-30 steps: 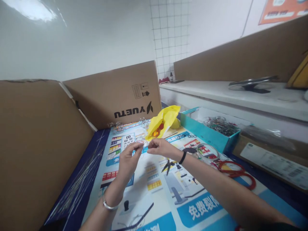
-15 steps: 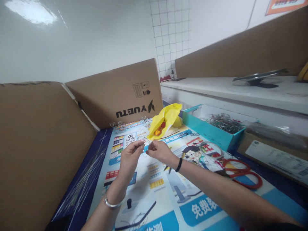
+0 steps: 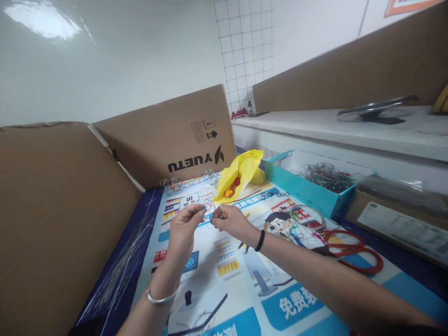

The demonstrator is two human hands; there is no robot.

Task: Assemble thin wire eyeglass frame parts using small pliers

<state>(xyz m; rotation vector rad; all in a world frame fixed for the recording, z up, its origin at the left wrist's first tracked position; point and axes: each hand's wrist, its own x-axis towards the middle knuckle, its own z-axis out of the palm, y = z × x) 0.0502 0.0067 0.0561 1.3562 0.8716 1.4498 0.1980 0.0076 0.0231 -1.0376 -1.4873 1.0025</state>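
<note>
My left hand (image 3: 186, 224), a silver bangle on its wrist, is closed in a pinch above the printed mat (image 3: 210, 284). Facing it across a small gap, my right hand (image 3: 229, 220) has its fingers pinched together, with a black band round the wrist. Whatever lies between the fingertips of either hand is too small to make out. Just beyond both hands lies an open yellow bag (image 3: 241, 170) with orange and red pieces in its mouth.
Red-handled scissors (image 3: 364, 261) and a coil of pale wire (image 3: 308, 217) lie at the right. Behind them stands a teal box (image 3: 304, 189) holding tangled wire pieces (image 3: 325, 177). Cardboard panels (image 3: 164, 130) close off the left and back. A white shelf (image 3: 315, 121) runs along the right.
My left hand has shifted slightly left, and the gap between the two hands has widened a little. My right hand has barely moved and stays pinched.
</note>
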